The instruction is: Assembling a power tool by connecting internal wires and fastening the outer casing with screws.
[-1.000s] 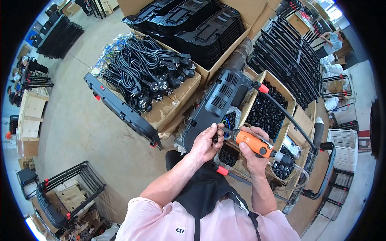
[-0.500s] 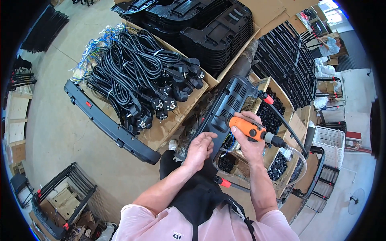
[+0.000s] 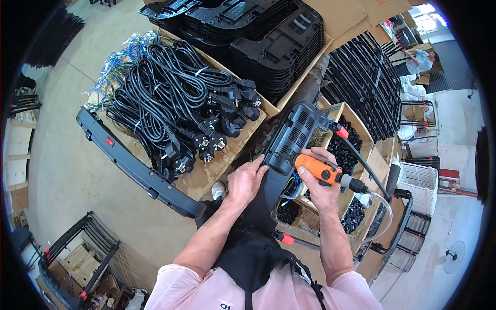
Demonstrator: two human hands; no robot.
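A long black plastic housing (image 3: 298, 129) with vent slots lies slanting in front of me, its near end close to my apron. My right hand (image 3: 321, 192) is wrapped round an orange power screwdriver (image 3: 315, 168), whose tip end is against or just above the housing; the exact contact is hidden. A clear hose (image 3: 388, 214) runs from the tool's back end. My left hand (image 3: 245, 182) grips the left edge of the housing, its thumb on top and some fingers out of sight. Blue and yellow-green wires (image 3: 293, 185) show beside the housing.
Black power cables (image 3: 170, 88) with plugs lie heaped on a carton at left, beside a curved black panel (image 3: 137, 161). Stacked black plastic covers (image 3: 279, 49) stand behind. Wooden bins of small black parts (image 3: 354, 216) sit at right. Another person (image 3: 421, 61) is far right.
My left hand has moved up and slightly left, from over the housing to its left edge. My right hand and the screwdriver stay nearly in place; the view has shifted slightly.
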